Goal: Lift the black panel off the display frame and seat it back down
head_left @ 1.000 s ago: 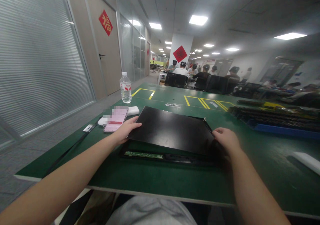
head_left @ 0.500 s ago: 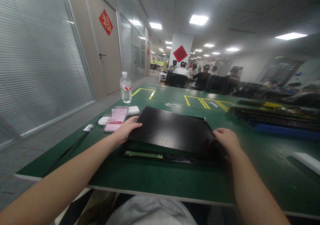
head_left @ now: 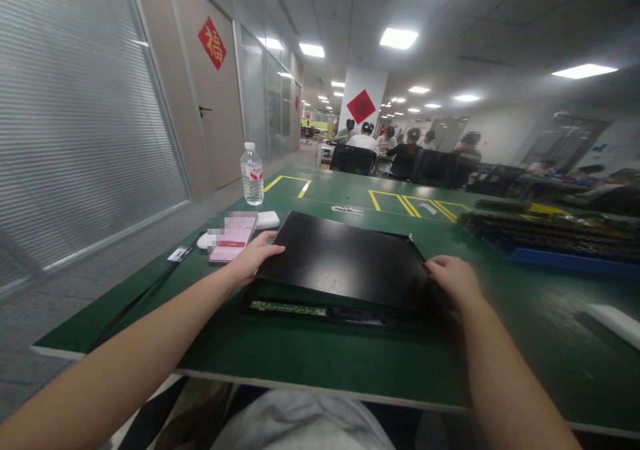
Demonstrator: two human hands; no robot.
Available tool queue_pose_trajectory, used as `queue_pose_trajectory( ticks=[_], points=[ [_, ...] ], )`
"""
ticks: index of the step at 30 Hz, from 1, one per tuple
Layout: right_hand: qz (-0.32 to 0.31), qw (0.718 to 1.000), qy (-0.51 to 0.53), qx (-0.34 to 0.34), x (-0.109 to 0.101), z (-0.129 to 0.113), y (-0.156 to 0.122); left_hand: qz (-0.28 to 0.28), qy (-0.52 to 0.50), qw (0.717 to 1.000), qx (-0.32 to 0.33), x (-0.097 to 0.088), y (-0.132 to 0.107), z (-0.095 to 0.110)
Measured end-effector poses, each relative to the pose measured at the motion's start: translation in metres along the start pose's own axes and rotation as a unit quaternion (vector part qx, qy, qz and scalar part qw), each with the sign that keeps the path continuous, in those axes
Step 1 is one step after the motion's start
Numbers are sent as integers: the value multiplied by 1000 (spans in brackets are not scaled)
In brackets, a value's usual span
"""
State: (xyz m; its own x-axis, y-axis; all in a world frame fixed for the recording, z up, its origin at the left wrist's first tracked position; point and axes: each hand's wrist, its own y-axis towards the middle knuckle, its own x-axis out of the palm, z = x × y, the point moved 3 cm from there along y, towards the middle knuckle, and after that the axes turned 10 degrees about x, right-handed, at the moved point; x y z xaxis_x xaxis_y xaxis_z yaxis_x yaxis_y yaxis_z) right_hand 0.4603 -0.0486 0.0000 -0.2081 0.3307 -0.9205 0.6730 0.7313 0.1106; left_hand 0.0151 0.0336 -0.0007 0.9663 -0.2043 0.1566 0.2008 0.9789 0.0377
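Note:
A flat black panel [head_left: 345,257], which looks like a display screen, lies between my hands at a slight tilt. My left hand [head_left: 259,258] grips its left edge, thumb on top and the other fingers mostly hidden beneath. At the right edge, my right hand [head_left: 454,278] pinches the panel, with its lower fingers out of sight. Below the panel's near edge shows a dark frame with a narrow green circuit board [head_left: 289,309] along it. How far the panel rests on this frame I cannot tell.
On the green table [head_left: 310,363], a phone [head_left: 235,237], a white case [head_left: 267,220] and a water bottle [head_left: 253,175] stand at left. A stack of dark strips [head_left: 545,237] is at right, beside a white object [head_left: 615,325]. People [head_left: 364,138] sit farther back.

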Motion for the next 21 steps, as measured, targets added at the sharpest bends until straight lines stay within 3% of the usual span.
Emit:
queue_pose_trajectory(
  ticks=[21],
  points=[
    [-7, 1000, 29, 9, 6, 7, 8, -5, -3, 1000, 0, 1, -1, 1]
  ],
)
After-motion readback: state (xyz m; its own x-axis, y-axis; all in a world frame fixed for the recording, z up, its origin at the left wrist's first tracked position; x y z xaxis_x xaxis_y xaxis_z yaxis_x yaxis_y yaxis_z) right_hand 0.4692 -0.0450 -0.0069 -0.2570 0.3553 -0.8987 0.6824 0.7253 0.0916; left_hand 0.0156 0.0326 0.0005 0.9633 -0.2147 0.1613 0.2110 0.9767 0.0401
